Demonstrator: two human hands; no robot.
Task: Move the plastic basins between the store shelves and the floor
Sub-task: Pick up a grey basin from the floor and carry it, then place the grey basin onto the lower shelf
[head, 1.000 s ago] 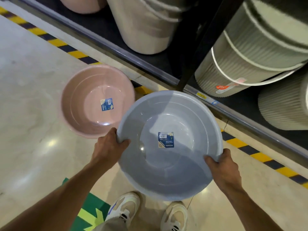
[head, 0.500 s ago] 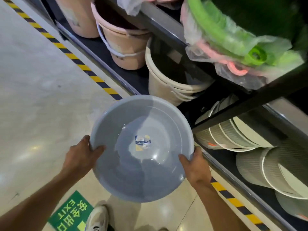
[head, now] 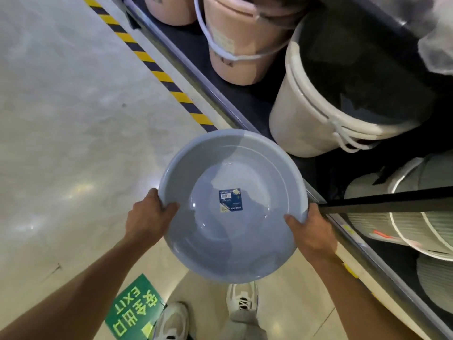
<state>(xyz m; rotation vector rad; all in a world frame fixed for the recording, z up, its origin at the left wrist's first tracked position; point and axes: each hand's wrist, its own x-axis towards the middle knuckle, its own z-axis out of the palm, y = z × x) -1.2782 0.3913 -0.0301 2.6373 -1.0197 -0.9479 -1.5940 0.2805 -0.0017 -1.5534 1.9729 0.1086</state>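
Note:
A round grey-blue plastic basin (head: 245,173) with a small blue label at its bottom is held in the air over the floor, mouth up, beside the low shelf edge. My left hand (head: 147,219) grips its near-left rim, thumb inside. On the near-right rim sits my right hand (head: 311,231), thumb over the edge. The shelf (head: 220,94) runs diagonally on the right.
Pink buckets (head: 235,45) and a cream bucket (head: 306,114) stand on the low shelf. Ribbed pale baskets (head: 404,217) lie further right behind a black upright (head: 392,200). Yellow-black tape (head: 157,72) edges the glossy floor. A green exit sign (head: 132,312) and my shoes (head: 241,300) are below.
The basin has been lifted away from the pink basin on the floor, which is out of view now. My view has swung up and left along the shelf; both hands keep their grip.

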